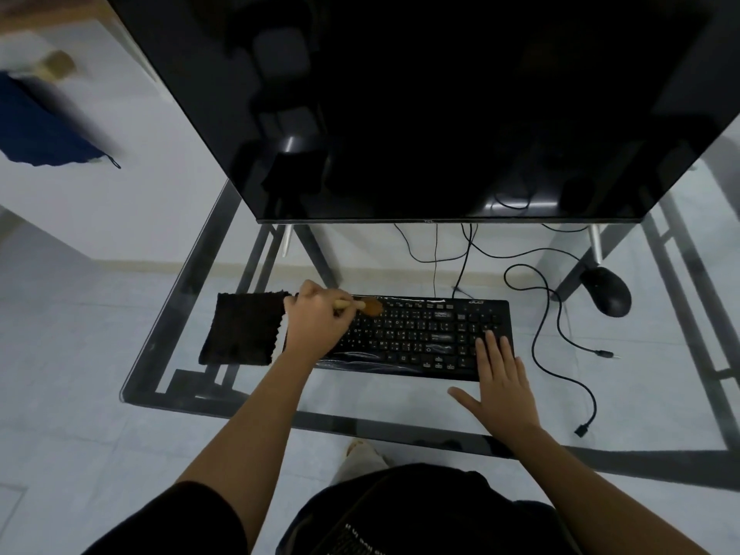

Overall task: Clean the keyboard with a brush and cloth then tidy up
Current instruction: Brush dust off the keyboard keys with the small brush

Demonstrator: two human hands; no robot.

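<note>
Your left hand grips brush on keyboard upper-left keys; right hand flat on its lower-right corner, cloth left.

A keyboard is seen at centre frame on the surface, flanked by a cloth at left, a mouse at upper right, below a monitor.

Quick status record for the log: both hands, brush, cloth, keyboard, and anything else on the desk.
left hand: grips the brush by its handle
right hand: flat, fingers straight, resting on the keyboard at its right end
brush: bristles at the top key row, left part
cloth: dark, lying flat on the glass table, left of keyboard, unheld
mouse: right rear, untouched
</note>
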